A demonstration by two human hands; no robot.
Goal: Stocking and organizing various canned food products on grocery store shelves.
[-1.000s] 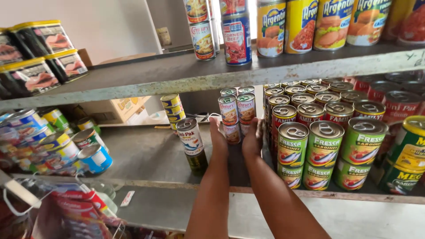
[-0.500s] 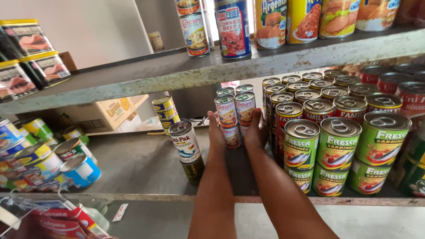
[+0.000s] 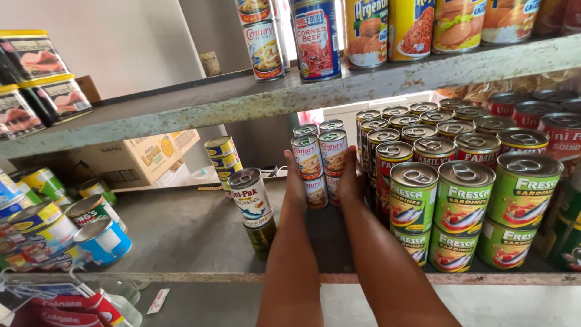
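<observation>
Both my arms reach onto the middle shelf [image 3: 181,233]. My left hand [image 3: 295,184] presses the left side of a small block of stacked tuna cans [image 3: 319,158], and my right hand [image 3: 352,180] presses its right side. The block is two cans wide and two high, with more of the same cans behind it. The cans are white and red with food pictures. Both hands clasp the block between them; the fingers lie flat against the can walls.
Green sardine cans [image 3: 462,200] stacked two high stand right of my hands, with red-labelled cans [image 3: 436,154] behind. A mackerel can [image 3: 251,197] sits on a darker can to the left. Tipped cans [image 3: 91,233] lie far left. A cardboard box [image 3: 142,157] stands behind. The upper shelf [image 3: 363,82] holds tall cans.
My view has moved closer and slightly right. My hands stay clasped on the tuna can block, which sits a little nearer the red-labelled cans.
</observation>
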